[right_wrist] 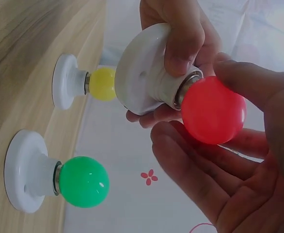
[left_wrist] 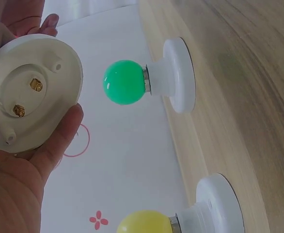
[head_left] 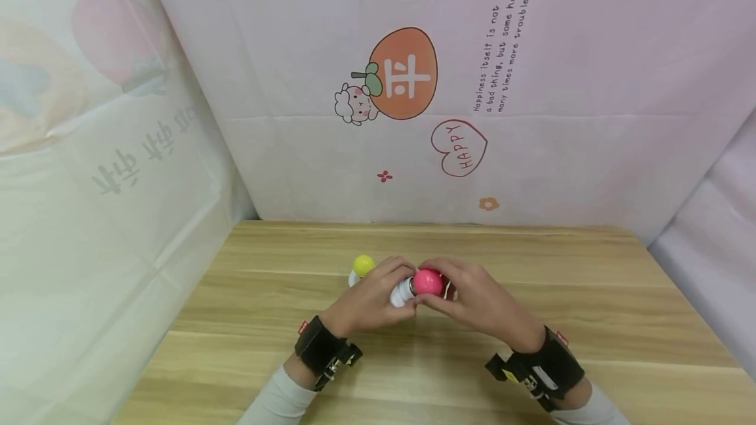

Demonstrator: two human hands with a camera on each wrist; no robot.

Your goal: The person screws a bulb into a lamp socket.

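Observation:
My left hand (head_left: 369, 299) grips a white lamp holder (right_wrist: 141, 70) by its round base, holding it tilted above the table. In the left wrist view the underside of the holder (left_wrist: 33, 124) shows two brass screws. A red light bulb (right_wrist: 213, 110) sits in the socket's mouth, with part of its metal screw base showing. Around this bulb (head_left: 428, 282) curl the thumb and fingers of my right hand (head_left: 481, 299). The thumb (right_wrist: 246, 80) touches the bulb's upper side, and the fingers lie beneath it.
A yellow bulb (head_left: 363, 265) stands upright in its own white holder on the wooden table (head_left: 283, 346), behind my left hand. Beside it is a green bulb (right_wrist: 84, 182) in another holder (right_wrist: 25, 170), hidden in the head view. A printed cloth (head_left: 295, 149) hangs behind the table.

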